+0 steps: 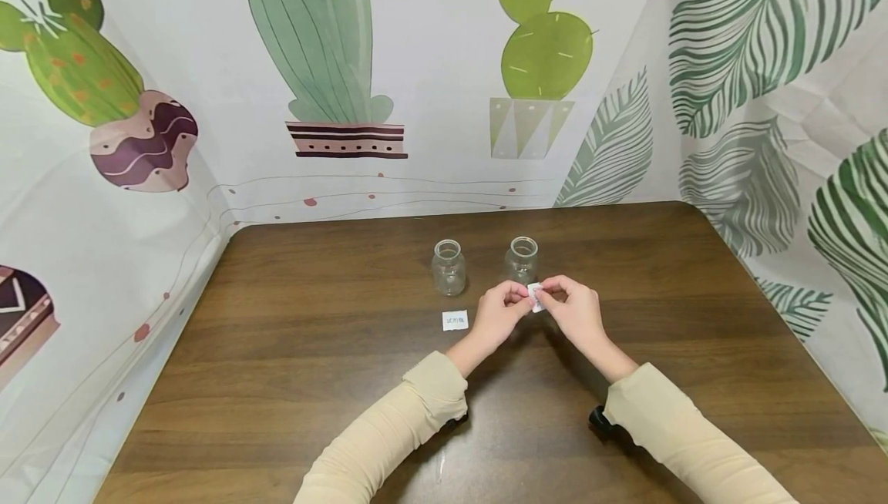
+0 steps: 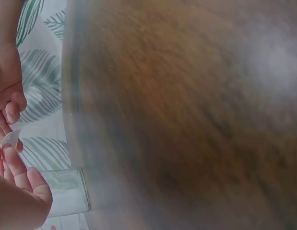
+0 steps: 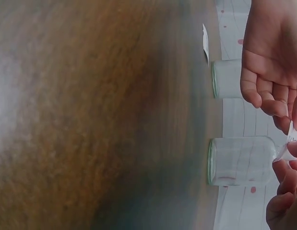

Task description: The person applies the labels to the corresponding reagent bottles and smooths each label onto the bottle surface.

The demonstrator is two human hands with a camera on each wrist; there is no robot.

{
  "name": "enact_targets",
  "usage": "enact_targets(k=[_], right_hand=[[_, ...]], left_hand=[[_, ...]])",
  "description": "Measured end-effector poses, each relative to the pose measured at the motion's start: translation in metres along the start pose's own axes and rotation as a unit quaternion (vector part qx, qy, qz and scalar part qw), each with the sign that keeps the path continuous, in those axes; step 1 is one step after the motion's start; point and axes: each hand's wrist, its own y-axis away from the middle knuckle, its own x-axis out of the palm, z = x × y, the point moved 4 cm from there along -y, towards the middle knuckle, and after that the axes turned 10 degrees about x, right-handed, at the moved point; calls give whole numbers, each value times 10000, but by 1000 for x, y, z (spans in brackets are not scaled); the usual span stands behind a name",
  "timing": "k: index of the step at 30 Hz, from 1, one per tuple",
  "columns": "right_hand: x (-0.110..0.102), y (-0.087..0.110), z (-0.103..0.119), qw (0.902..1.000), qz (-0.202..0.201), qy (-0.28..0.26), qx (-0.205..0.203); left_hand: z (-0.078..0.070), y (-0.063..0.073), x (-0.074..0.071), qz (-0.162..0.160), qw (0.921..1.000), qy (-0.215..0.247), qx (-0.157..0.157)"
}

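In the head view, my left hand (image 1: 499, 311) and right hand (image 1: 574, 311) meet in front of the right glass jar (image 1: 522, 262). Between their thumbs and fingers they pinch a small white paper label (image 1: 534, 297), one hand at each side. The label (image 3: 293, 135) shows a little dark print in the right wrist view, partly covered by fingertips. That jar stands upright with its mouth uncovered, its lower part overlapped by the hands. A second printed label (image 1: 455, 320) lies on the table left of my left hand, in front of the left glass jar (image 1: 449, 271).
Both jars stand on a brown wooden table (image 1: 312, 381) toward its back edge. Behind it hangs a white cloth (image 1: 444, 65) printed with cacti and leaves. Black wrist devices (image 1: 602, 421) show under the beige sleeves (image 1: 388, 427).
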Motion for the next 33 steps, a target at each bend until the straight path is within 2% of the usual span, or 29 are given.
enact_targets(k=[4,8,12,14,18,23,28,30,33], right_hand=[[-1,1,1,9998,-108,145,-127],[-1,0,1,9994,-123,246,-226],[-3,0,1,9992,-56,185,-360],[-3,1,2,9989,8,143,-443],[-4,1,2,9981,152,110,-582],[-4,2,1,9970,297,94,-706],[-4,3,1,9961,405,85,-781],[-4,3,0,9957,437,96,-808],[-4,3,-1,9951,500,131,-840]], left_hand=[[2,0,0,33,9998,136,-152],[1,-2,-2,255,9980,477,-336],[-16,-1,-11,585,9939,822,-446],[-27,0,-16,753,9925,837,-471],[-35,0,-20,1091,9899,818,-383],[-31,-1,-20,1397,9860,862,-305],[-11,-6,-15,1465,9838,956,-384],[-3,-8,-13,1479,9842,892,-380],[-1,-8,-13,1495,9863,623,-328]])
